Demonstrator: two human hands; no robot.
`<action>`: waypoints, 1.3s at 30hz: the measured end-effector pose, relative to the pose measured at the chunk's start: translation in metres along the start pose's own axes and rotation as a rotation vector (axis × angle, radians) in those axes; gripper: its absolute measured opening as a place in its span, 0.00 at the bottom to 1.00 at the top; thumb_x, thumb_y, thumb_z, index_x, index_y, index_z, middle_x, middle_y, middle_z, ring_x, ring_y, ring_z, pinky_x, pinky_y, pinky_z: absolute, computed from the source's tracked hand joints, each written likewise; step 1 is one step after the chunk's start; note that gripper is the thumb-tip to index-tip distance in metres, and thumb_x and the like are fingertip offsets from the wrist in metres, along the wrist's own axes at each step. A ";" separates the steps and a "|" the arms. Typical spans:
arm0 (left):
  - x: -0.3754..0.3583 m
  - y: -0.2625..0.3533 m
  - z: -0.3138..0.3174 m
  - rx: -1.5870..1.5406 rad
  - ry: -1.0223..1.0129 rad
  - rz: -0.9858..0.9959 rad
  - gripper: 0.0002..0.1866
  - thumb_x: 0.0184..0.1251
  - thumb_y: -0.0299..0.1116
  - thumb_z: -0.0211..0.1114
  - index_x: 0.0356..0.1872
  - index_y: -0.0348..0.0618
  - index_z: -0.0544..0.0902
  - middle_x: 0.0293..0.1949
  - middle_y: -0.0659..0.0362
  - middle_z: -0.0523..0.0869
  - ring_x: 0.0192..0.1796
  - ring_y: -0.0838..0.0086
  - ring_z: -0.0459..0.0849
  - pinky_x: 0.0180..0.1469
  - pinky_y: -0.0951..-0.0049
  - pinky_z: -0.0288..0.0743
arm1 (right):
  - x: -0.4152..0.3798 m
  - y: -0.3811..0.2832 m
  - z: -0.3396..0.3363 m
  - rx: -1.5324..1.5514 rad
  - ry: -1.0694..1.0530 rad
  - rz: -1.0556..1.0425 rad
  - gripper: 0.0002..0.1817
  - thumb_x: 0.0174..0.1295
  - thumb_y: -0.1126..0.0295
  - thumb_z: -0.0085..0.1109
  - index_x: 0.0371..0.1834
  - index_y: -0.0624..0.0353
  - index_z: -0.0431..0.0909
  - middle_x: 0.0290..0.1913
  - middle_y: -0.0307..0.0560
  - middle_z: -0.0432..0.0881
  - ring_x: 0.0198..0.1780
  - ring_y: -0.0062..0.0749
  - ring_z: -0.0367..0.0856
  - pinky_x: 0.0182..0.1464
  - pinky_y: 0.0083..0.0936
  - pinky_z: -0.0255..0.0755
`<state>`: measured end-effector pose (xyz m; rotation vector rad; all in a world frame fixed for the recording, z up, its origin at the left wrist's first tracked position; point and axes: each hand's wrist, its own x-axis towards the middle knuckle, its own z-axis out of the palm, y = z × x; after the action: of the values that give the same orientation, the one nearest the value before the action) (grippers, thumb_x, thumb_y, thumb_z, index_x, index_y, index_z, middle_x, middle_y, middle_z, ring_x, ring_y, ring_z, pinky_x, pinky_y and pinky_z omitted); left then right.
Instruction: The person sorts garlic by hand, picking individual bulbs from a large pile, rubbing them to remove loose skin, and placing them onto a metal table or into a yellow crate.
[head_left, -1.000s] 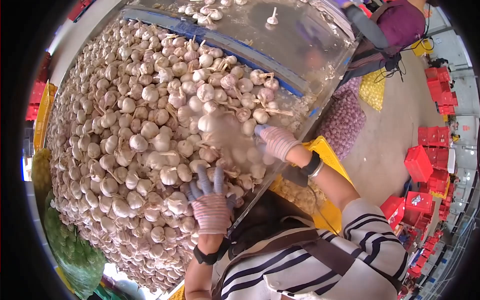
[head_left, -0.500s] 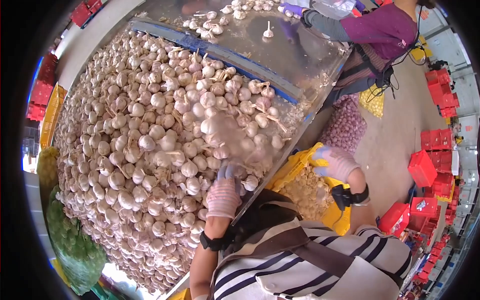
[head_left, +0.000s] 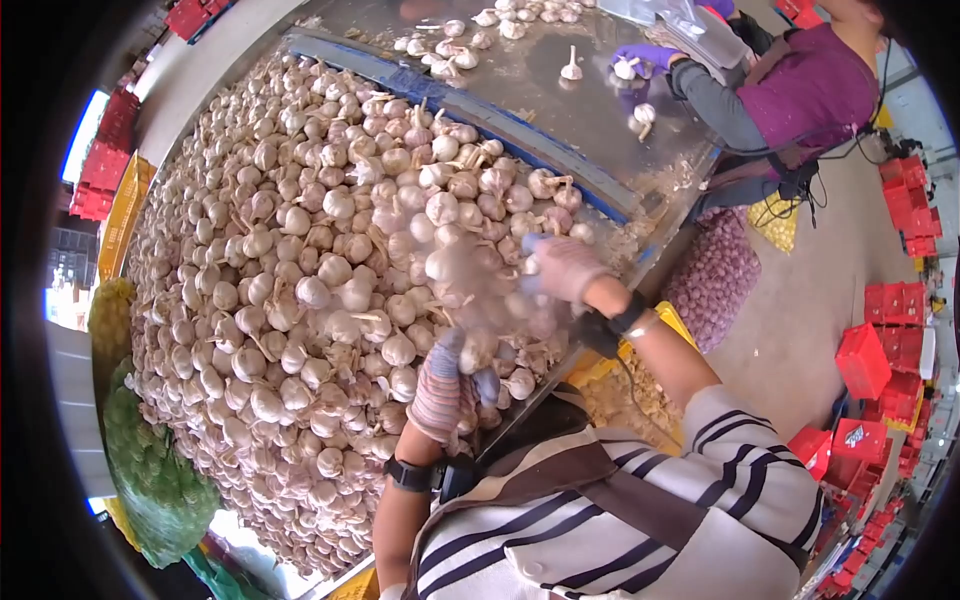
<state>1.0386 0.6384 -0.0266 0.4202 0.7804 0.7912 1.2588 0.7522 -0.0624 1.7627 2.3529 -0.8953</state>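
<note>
A large heap of garlic bulbs [head_left: 300,250] covers the slanted metal table before me. My left hand [head_left: 442,395], in a striped glove with grey fingertips, is closed around a single garlic bulb [head_left: 479,350] at the heap's near edge. Gloved likewise, my right hand [head_left: 568,268] is over the right side of the heap with its fingers curled inward. A pale smudge blurs the picture there, so what its fingertips hold cannot be made out. Below my right forearm stands a yellow crate [head_left: 675,322] with pale garlic scraps [head_left: 625,395] in it.
A blue-edged metal divider [head_left: 460,100] bounds the heap's far side. Beyond it, a co-worker's purple-gloved hand [head_left: 645,60] holds a bulb. A purple net sack [head_left: 715,275] and a yellow sack [head_left: 773,222] stand on the floor. Red crates [head_left: 865,360] line the right; a green net sack [head_left: 150,480] is left.
My right hand has moved left from over the yellow crate to the heap. My left hand now has a bulb raised in its fingers. The co-worker's hand has come further over the table.
</note>
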 end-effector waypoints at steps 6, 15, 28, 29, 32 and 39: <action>0.004 -0.022 -0.005 0.045 0.350 0.166 0.17 0.70 0.43 0.56 0.52 0.42 0.75 0.40 0.57 0.84 0.35 0.75 0.84 0.33 0.78 0.78 | -0.033 0.006 -0.012 1.498 -0.153 -0.122 0.14 0.51 0.72 0.63 0.42 0.62 0.77 0.34 0.38 0.78 0.34 0.21 0.78 0.39 0.19 0.75; 0.011 -0.007 -0.015 1.239 0.117 0.550 0.22 0.59 0.24 0.60 0.58 0.40 0.72 0.49 0.58 0.81 0.50 0.71 0.80 0.55 0.71 0.72 | -0.035 -0.053 -0.034 0.889 -0.160 -0.601 0.22 0.54 0.67 0.66 0.53 0.57 0.76 0.45 0.43 0.81 0.47 0.35 0.81 0.51 0.30 0.74; 0.045 0.028 0.012 1.579 0.475 0.691 0.23 0.57 0.31 0.65 0.54 0.41 0.73 0.52 0.45 0.75 0.52 0.52 0.76 0.54 0.55 0.73 | 0.110 -0.020 -0.127 0.036 0.470 -0.055 0.35 0.55 0.53 0.66 0.67 0.41 0.66 0.61 0.56 0.74 0.58 0.44 0.76 0.60 0.33 0.71; 0.053 0.031 0.015 1.577 0.477 0.700 0.23 0.57 0.31 0.65 0.54 0.41 0.73 0.52 0.45 0.75 0.52 0.52 0.76 0.54 0.55 0.73 | 0.141 0.008 -0.122 -0.143 0.638 -0.115 0.34 0.59 0.50 0.60 0.69 0.41 0.64 0.67 0.61 0.66 0.64 0.51 0.71 0.64 0.35 0.66; 0.080 0.043 0.024 1.819 0.619 0.448 0.34 0.56 0.41 0.68 0.64 0.50 0.67 0.65 0.46 0.65 0.65 0.45 0.66 0.63 0.46 0.63 | 0.172 0.048 -0.112 -0.070 0.405 -0.153 0.30 0.60 0.53 0.59 0.65 0.50 0.67 0.59 0.55 0.76 0.59 0.46 0.76 0.61 0.34 0.69; 0.132 0.024 -0.002 1.980 0.624 0.225 0.33 0.62 0.49 0.62 0.68 0.58 0.66 0.68 0.45 0.62 0.70 0.43 0.59 0.66 0.41 0.57 | 0.140 0.064 -0.026 0.013 0.319 -0.502 0.20 0.60 0.58 0.60 0.52 0.56 0.77 0.52 0.56 0.77 0.51 0.49 0.79 0.55 0.36 0.72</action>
<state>1.0853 0.7551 -0.0748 2.0884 1.9996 0.0419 1.2756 0.8958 -0.1212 1.4241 3.0832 -0.7100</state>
